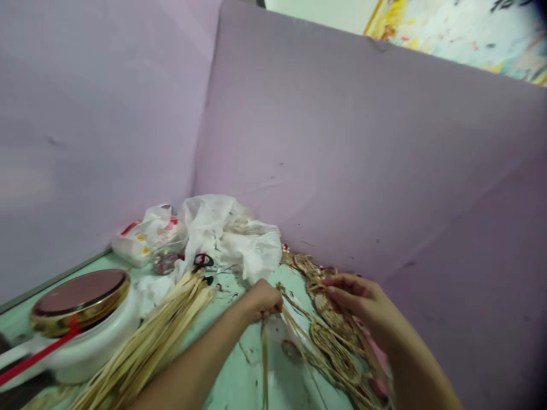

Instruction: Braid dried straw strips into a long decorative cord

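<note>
Several tan strands (265, 364) come from the left hand (265, 299), whose grip is closed in a fist around them just in front of the white bag (256, 245). Some hang down on the side away from the bag; others slant off to the right, toward the braids (337, 347). The right hand (354, 293) is to the right of the bag, over the braids, thumb and fingers drawn close together; whether its grip is pinching a strand I cannot tell, as blur hides the fingertips. Brown and looped, the braids run from the bag's right edge along the purple wall (299, 125) and forward past the right hand.

In front of the bag, to its left, a sheaf of pale strips (158, 336) lies on the green counter (239, 376), its far end by the scissors (203, 261), which are just beside the bag. Farther left of the bag stands a white pot (89, 359) under a gold-rimmed disc (81, 290). Directly left of the bag is a printed bag (137, 242).
</note>
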A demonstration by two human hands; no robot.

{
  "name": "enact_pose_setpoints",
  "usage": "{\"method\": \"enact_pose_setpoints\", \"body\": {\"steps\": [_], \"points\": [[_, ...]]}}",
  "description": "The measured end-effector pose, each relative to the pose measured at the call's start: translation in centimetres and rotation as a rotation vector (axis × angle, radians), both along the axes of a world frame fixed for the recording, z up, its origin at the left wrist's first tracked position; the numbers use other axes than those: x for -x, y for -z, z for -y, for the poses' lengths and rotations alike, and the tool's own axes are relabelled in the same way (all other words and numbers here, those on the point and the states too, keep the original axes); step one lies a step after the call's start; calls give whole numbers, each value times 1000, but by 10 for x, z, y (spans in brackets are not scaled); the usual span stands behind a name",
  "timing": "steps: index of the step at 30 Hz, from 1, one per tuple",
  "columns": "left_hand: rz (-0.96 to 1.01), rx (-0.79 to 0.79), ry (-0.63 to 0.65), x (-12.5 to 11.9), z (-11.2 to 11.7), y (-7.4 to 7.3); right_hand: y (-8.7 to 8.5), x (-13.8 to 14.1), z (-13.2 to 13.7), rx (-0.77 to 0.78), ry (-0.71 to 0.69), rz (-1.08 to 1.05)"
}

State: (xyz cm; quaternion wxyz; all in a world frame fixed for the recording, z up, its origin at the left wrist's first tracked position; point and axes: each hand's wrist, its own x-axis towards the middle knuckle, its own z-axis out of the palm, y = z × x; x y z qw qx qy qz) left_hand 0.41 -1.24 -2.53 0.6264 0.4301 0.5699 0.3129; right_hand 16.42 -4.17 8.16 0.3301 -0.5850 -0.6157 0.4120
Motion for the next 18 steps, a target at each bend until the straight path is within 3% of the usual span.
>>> {"method": "enact_pose_setpoints", "body": {"steps": [3,5,8,12,18], "points": [[-55,68,69,6,-2,-7,50,-7,-13,5,26,85],[-63,61,88,9,-1,-11,81,0,-22,42,53,4],[-59,46,94,9,-1,-10,110,11,-32,82,93,0],[-81,36,109,8,-4,-5,120,15,-34,119,58,30],[-104,-10,148,7,-3,-4,110,21,-24,209,20,-85]]}}
